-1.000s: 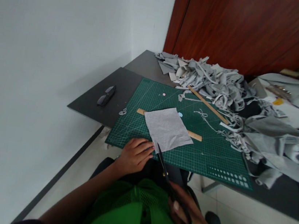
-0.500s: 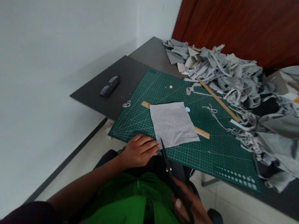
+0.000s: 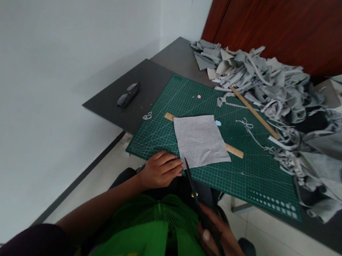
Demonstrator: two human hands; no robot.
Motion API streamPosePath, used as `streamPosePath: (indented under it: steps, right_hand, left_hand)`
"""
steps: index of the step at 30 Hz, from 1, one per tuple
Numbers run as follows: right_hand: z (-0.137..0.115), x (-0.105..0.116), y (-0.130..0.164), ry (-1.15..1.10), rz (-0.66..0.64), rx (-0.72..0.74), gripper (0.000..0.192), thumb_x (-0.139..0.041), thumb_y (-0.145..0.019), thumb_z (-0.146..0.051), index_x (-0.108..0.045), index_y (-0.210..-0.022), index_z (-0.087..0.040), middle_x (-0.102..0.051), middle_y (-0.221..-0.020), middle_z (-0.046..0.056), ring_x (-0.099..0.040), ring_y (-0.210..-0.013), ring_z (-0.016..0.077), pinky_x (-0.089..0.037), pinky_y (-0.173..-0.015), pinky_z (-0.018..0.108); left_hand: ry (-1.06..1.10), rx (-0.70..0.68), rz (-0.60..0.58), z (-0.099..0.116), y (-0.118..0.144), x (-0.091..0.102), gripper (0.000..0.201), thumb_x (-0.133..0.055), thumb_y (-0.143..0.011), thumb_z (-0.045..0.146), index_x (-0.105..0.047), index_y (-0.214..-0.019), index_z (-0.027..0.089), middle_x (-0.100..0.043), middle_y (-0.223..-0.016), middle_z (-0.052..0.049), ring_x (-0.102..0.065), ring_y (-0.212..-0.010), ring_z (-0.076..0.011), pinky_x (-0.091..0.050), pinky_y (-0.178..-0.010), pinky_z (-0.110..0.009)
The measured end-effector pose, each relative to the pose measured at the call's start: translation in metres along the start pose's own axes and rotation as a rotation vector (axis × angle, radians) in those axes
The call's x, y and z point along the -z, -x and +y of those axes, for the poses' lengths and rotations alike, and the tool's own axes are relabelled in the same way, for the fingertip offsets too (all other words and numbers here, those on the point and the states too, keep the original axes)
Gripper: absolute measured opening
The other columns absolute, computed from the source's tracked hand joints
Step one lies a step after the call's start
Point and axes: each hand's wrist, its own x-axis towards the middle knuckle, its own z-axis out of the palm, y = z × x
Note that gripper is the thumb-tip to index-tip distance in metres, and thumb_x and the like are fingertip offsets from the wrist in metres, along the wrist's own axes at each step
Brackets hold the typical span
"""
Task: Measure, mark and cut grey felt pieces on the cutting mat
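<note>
A grey rectangle of fabric (image 3: pixel 201 140) lies on the green cutting mat (image 3: pixel 247 171), partly over a wooden ruler (image 3: pixel 234 150). My left hand (image 3: pixel 160 170) rests at the mat's near edge, its fingers touching the fabric's near corner. My right hand (image 3: pixel 218 243) grips black scissors (image 3: pixel 192 191) whose blades point at that same corner. Whether the blades are around the fabric edge I cannot tell.
A big heap of grey fabric scraps (image 3: pixel 259 78) lies at the far end of the dark table (image 3: pixel 151 87), with more grey cloth (image 3: pixel 332 166) to the right. A second long wooden ruler (image 3: pixel 255 112) lies by the scraps. Dark glasses (image 3: pixel 128 94) sit at the left. A white wall is on the left.
The view has shifted slightly, so the table sits higher and further right in the picture. Both hands, the scissors and the fabric keep the same places relative to each other.
</note>
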Motion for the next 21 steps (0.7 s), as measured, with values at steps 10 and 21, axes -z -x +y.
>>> streamPosePath:
  steps: [10,21]
  right_hand:
    - [-0.026,-0.007,-0.007,0.012,-0.059,-0.017,0.078,-0.063,-0.093,-0.071,-0.053,-0.158,-0.029,-0.058,-0.159,0.015,-0.044,-0.154,0.0357,-0.025,-0.128,0.061]
    - [-0.026,-0.014,-0.006,0.046,-0.075,0.031,0.078,-0.060,-0.091,-0.076,-0.058,-0.154,-0.031,-0.067,-0.148,0.015,-0.059,-0.141,0.0383,-0.039,-0.121,0.062]
  left_hand:
    - [0.031,-0.024,0.052,0.000,-0.004,0.002,0.011,-0.070,-0.100,0.027,-0.072,-0.107,0.018,-0.081,-0.105,-0.004,-0.073,-0.100,-0.0219,-0.058,-0.087,-0.038]
    - [0.032,-0.008,0.073,0.000,0.003,0.000,0.012,-0.075,-0.098,0.030,-0.072,-0.105,0.021,-0.082,-0.107,-0.001,-0.076,-0.104,-0.0207,-0.061,-0.093,-0.038]
